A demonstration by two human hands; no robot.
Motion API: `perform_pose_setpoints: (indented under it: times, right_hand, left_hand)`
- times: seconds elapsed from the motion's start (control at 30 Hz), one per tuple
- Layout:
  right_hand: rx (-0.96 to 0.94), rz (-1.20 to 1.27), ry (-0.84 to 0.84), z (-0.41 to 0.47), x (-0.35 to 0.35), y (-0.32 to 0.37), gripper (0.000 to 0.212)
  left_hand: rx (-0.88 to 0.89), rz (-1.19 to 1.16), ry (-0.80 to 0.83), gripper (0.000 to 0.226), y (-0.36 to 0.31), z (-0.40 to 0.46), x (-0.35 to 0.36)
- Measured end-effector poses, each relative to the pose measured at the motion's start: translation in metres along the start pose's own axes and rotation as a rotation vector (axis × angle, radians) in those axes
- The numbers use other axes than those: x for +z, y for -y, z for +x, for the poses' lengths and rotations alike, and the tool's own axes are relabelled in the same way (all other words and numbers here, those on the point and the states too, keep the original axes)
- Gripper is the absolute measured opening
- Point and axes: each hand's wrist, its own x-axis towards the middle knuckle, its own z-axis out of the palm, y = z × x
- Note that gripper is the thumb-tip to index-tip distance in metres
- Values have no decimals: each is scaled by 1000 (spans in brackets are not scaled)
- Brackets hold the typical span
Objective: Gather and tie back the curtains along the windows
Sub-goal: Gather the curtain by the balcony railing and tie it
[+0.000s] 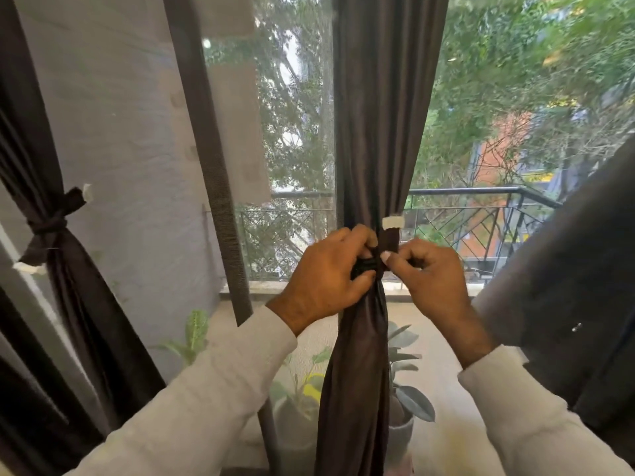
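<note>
A dark brown curtain (pixel 381 125) hangs in the middle of the window, gathered into a narrow bunch at waist height. A dark tie-back strap (pixel 390 240) with a white tip wraps that bunch. My left hand (pixel 326 276) grips the strap and the gathered cloth from the left. My right hand (pixel 426 273) pinches the strap's upright end from the right, thumb against it. At the far left a second dark curtain (pixel 68 269) hangs tied with its own knotted strap (pixel 51 223).
A loose dark curtain (pixel 563 304) hangs at the right edge. A dark window frame post (pixel 213 166) stands left of the middle curtain. Behind the mesh are potted plants (pixel 405 389), a balcony railing (pixel 481 214) and trees.
</note>
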Motion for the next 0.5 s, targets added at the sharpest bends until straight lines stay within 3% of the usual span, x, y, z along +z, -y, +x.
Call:
perform_pose_setpoints:
  times: [0.17,0.37,0.5]
  right_hand:
    - [115,37,97,12,-1,5,29]
    - [-86,-39,270,16,-16,4,14]
    - [-102,-10,255,16,-22,5,9]
  left_hand:
    - [112,235,-80,66,-3,-7,5]
    - [226,229,-88,36,12,-2,3]
    - [303,257,-46,24,11,4,0]
